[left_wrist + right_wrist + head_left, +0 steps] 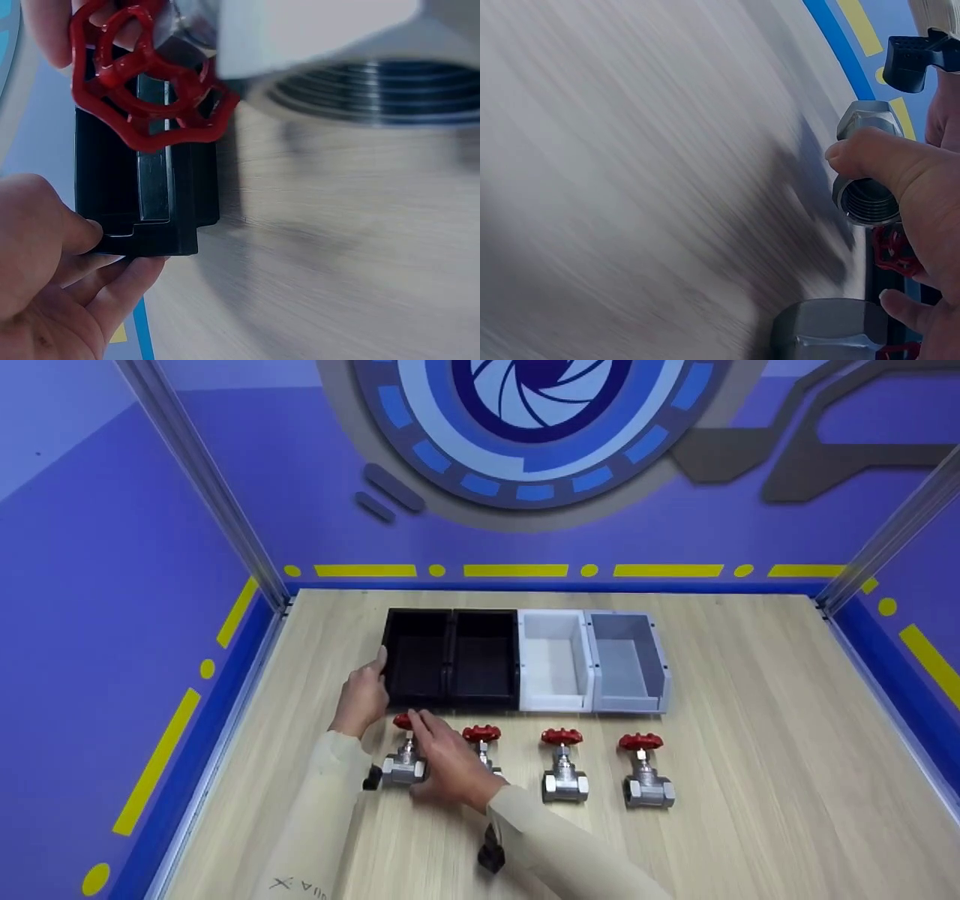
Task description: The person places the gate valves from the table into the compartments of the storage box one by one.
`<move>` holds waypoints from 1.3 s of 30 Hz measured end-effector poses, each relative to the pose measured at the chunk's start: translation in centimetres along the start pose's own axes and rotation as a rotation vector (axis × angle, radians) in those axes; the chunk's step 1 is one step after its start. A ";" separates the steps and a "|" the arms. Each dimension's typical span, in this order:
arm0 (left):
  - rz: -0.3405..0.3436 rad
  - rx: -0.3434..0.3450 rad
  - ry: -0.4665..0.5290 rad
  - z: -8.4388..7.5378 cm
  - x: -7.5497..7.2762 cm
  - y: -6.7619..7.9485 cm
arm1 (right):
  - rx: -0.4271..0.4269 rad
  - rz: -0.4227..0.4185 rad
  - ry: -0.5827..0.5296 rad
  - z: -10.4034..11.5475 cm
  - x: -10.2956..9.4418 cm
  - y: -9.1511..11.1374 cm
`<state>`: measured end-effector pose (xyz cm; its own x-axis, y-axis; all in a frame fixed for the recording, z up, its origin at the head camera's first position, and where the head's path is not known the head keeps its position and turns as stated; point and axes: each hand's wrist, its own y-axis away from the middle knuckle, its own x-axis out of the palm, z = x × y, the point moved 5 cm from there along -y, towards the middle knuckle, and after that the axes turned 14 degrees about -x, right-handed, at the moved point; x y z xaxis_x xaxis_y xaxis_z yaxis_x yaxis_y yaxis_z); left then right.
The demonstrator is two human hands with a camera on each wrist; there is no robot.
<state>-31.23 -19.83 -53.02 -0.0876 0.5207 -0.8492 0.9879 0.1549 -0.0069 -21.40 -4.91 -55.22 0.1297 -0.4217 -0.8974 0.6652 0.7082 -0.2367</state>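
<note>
My left hand (pixel 362 699) holds the outer side of the leftmost black bin (pixel 418 664). In the left wrist view its thumb (pixel 84 234) lies over the bin's rim with fingers beneath. My right hand (pixel 454 765) grips the leftmost gate valve (pixel 403 771), a metal body with a red handwheel (pixel 154 133). The right wrist view has the thumb (pixel 859 150) across the valve's body; fingers reach to the handwheel. A second gate valve (pixel 482 733) is partly hidden behind this hand.
Right of the held bin stand another black bin (pixel 486 664), a white bin (pixel 553 660) and a grey bin (pixel 621 664), side by side. Two more gate valves, one (pixel 565 785) below the white bin and one (pixel 649 793) below the grey, stand on the wooden table (pixel 757 720).
</note>
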 end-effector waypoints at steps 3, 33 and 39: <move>-0.001 0.000 0.000 0.0 0.0 0.0 | 0.005 0.001 -0.003 -0.1 -0.1 -0.1; -0.010 -0.003 0.007 0.0 -0.2 0.2 | 0.051 0.010 -0.100 -1.3 -1.4 -0.8; 0.010 -0.021 0.008 0.1 -0.1 0.1 | 0.067 0.020 -0.101 -1.4 -1.8 -0.9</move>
<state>-31.11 -19.94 -52.99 -0.0792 0.5289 -0.8450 0.9857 0.1678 0.0126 -23.23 -3.97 -53.94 0.2143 -0.4655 -0.8587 0.7090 0.6789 -0.1911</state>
